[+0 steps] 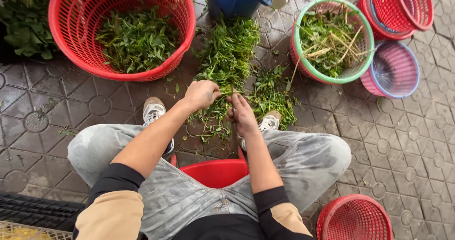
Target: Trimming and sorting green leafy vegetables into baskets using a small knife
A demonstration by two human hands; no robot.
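Observation:
I sit on a red stool point(215, 171) over wet paving. My left hand point(201, 94) pinches a green herb stem point(231, 94) that my right hand point(241, 113) also grips; both hands meet above a pile of leafy greens point(230, 50) lying on the ground between my feet. A big red basket point(66, 36) at the upper left holds picked green leaves. A green-rimmed pink basket point(299, 55) at the upper right holds stalks and scraps.
A blue bucket point(234, 0) stands at the top centre. Stacked red baskets point(403, 8) and a pink basket with a blue rim point(395, 72) sit at the right. Another red basket point(353, 218) is by my right knee. A black crate point(33, 211) lies at the lower left.

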